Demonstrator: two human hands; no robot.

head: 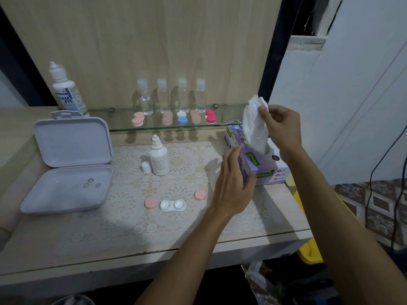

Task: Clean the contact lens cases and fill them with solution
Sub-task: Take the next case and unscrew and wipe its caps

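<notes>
Right hand [280, 126] pinches a white tissue [255, 124] between thumb and fingertips, held up above the tissue box [262, 166], lower end of the tissue still in the box slot. Left hand [233, 186] grips the near-left corner of the tissue box, fingers curled round its side, steadying it. Open white lens case [172, 205] lies on the lace mat [132, 216], left of the tissue box and toward the table's near edge, both wells uncapped; can't tell if there's liquid in them. Two pink caps sit apart from it: one [150, 203] just beside its left end, one [199, 194] near its right end, between case and left hand. Small white dropper bottle [159, 158] stands uncapped left of the tissue box, its white cap [145, 167] upright just beside it. Open grey hinged box [68, 164] further left, small rings in its base. On the glass shelf [154, 126] behind the tissue box: four clear bottles, a row of closed lens cases in pink, white/blue, red. Large solution bottle [66, 89] stands at the far left end.
</notes>
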